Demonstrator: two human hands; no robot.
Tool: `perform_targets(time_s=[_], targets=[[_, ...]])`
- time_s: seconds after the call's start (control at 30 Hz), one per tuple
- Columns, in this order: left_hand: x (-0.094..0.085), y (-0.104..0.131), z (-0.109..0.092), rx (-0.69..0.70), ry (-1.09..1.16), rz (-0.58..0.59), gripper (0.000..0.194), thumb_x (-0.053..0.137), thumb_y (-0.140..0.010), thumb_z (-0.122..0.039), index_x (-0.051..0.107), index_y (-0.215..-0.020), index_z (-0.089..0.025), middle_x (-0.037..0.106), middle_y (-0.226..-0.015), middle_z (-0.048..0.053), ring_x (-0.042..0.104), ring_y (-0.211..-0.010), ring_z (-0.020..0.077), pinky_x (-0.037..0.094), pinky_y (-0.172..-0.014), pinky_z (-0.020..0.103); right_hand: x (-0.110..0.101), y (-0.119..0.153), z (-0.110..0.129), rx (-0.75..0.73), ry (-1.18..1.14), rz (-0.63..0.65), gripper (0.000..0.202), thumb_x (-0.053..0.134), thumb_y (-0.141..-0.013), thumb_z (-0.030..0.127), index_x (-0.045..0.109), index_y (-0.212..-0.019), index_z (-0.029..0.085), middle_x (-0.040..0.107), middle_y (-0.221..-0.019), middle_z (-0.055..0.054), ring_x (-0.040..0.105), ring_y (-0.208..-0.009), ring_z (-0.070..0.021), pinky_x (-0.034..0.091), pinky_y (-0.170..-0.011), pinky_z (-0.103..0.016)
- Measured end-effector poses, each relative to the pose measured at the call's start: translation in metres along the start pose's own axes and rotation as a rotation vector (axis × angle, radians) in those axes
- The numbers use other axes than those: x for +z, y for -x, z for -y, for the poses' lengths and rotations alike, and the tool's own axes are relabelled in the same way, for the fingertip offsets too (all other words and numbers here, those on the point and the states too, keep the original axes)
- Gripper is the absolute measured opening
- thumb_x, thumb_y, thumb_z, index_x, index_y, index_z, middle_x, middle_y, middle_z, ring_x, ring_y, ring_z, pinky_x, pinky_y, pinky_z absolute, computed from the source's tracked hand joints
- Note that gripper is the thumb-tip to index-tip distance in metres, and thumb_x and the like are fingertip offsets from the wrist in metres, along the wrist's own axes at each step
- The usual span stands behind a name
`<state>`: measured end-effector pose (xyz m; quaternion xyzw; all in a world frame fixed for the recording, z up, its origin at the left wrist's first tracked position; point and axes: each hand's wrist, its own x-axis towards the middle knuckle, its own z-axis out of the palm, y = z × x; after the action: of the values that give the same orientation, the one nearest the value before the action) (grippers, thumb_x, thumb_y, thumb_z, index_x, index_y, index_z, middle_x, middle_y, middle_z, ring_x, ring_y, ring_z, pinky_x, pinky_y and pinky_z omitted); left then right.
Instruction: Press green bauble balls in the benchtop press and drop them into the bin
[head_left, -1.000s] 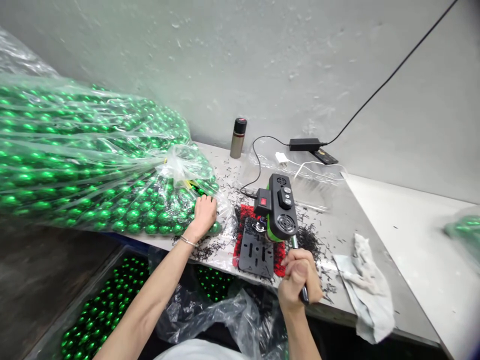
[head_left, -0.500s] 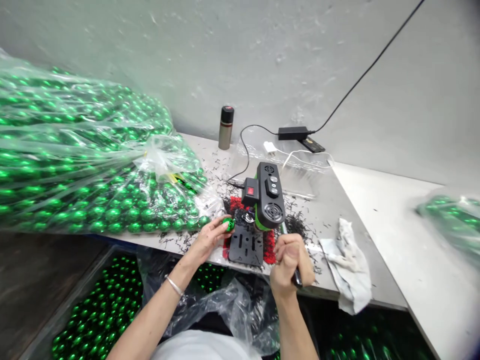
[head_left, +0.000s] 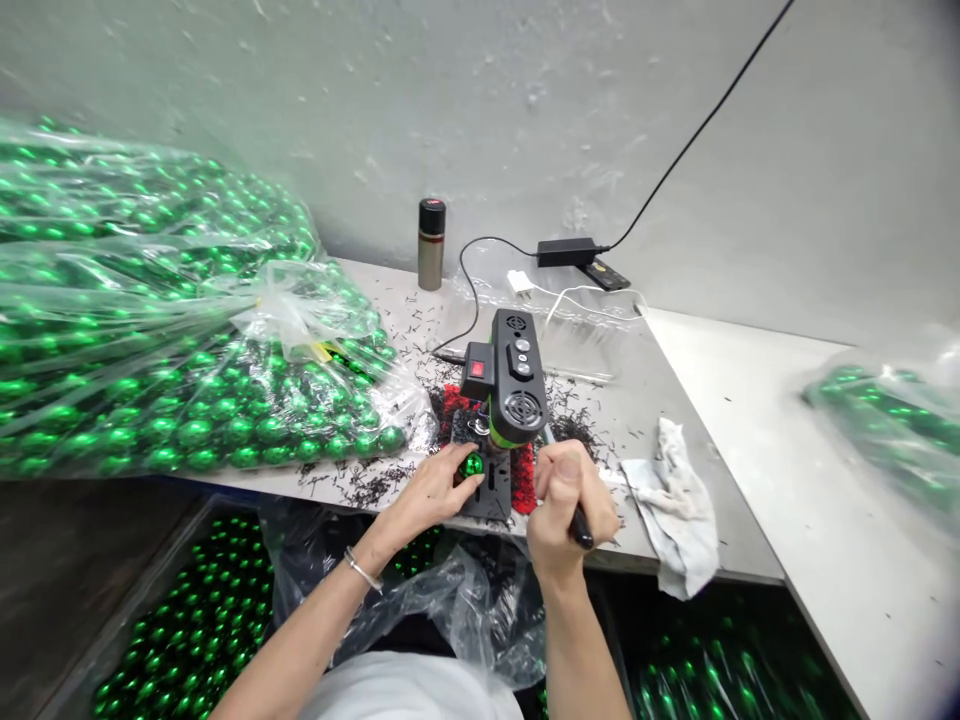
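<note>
Between thumb and fingers, my left hand (head_left: 435, 487) grips a shiny green ball (head_left: 471, 464) over the slotted black base plate (head_left: 491, 490). Right above and beside it stands a small black bench drill press (head_left: 517, 375) with vents, knobs and a red switch. My right hand (head_left: 568, 500) is wrapped in a fist around the press's black-ended lever handle (head_left: 581, 528). Red material (head_left: 523, 480) shows under the base plate. The tool tip under the press head is mostly hidden.
A big clear bag of green balls (head_left: 187, 400) fills the left. Black shavings (head_left: 375, 485) litter the table. Behind stand a flask (head_left: 431, 245) and a power adapter (head_left: 568, 251) with cables. A white cloth (head_left: 675, 510) hangs over the front edge. More green balls (head_left: 195, 600) lie below.
My left hand has brought the green ball rightward, from beside the base plate to over it. My right hand stays on the lever. The whole view has shifted slightly.
</note>
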<state>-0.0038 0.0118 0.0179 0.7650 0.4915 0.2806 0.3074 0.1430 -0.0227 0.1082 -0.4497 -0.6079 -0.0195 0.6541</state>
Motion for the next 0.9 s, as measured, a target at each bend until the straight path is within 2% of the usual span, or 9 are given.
perform_targets(time_s=[0.2,0.4,0.57,0.7,0.9], targets=[[-0.002,-0.004,0.000,0.046,-0.037,0.061,0.034,0.064,-0.092,-0.032,0.062,-0.122,-0.016,0.071,-0.110,0.011,0.069,-0.099,0.0268,0.054,-0.091,0.040,-0.002,0.003,-0.003,-0.016,-0.009,0.039,0.032,0.044,-0.098,0.014,0.044,-0.067,0.021,0.049,-0.063,0.003,0.048,-0.056,-0.0090,0.035,-0.054,-0.027],[0.007,-0.004,0.005,0.109,-0.109,0.004,0.033,0.061,-0.096,-0.035,0.062,-0.122,-0.016,0.067,-0.114,0.013,0.066,-0.106,0.0274,0.053,-0.095,0.041,-0.001,0.005,-0.004,-0.044,-0.013,0.017,0.032,0.045,-0.097,0.013,0.044,-0.066,0.021,0.049,-0.063,0.003,0.047,-0.055,-0.0095,0.035,-0.052,-0.027],[0.020,-0.004,0.013,0.153,-0.178,-0.085,0.034,0.059,-0.097,-0.042,0.065,-0.119,-0.017,0.069,-0.111,0.011,0.064,-0.103,0.0275,0.052,-0.091,0.043,-0.001,0.007,-0.005,-0.055,-0.034,0.023,0.032,0.044,-0.096,0.010,0.044,-0.066,0.021,0.049,-0.065,0.002,0.049,-0.059,-0.0106,0.036,-0.054,-0.027],[0.031,-0.002,0.018,0.173,-0.171,-0.198,0.034,0.060,-0.097,-0.042,0.066,-0.120,-0.019,0.069,-0.114,0.011,0.061,-0.106,0.0267,0.049,-0.089,0.041,0.001,0.023,-0.015,-0.068,-0.049,0.021,0.031,0.042,-0.097,0.012,0.043,-0.067,0.021,0.049,-0.065,0.002,0.049,-0.061,-0.0111,0.037,-0.057,-0.027],[0.036,-0.002,0.020,0.180,-0.152,-0.215,0.034,0.063,-0.095,-0.040,0.067,-0.119,-0.017,0.068,-0.108,0.011,0.059,-0.101,0.0263,0.046,-0.087,0.040,0.006,0.059,-0.045,-0.188,-0.039,-0.013,0.034,0.037,-0.100,0.022,0.046,-0.067,0.021,0.052,-0.068,0.001,0.049,-0.060,-0.0118,0.042,-0.063,-0.032]])
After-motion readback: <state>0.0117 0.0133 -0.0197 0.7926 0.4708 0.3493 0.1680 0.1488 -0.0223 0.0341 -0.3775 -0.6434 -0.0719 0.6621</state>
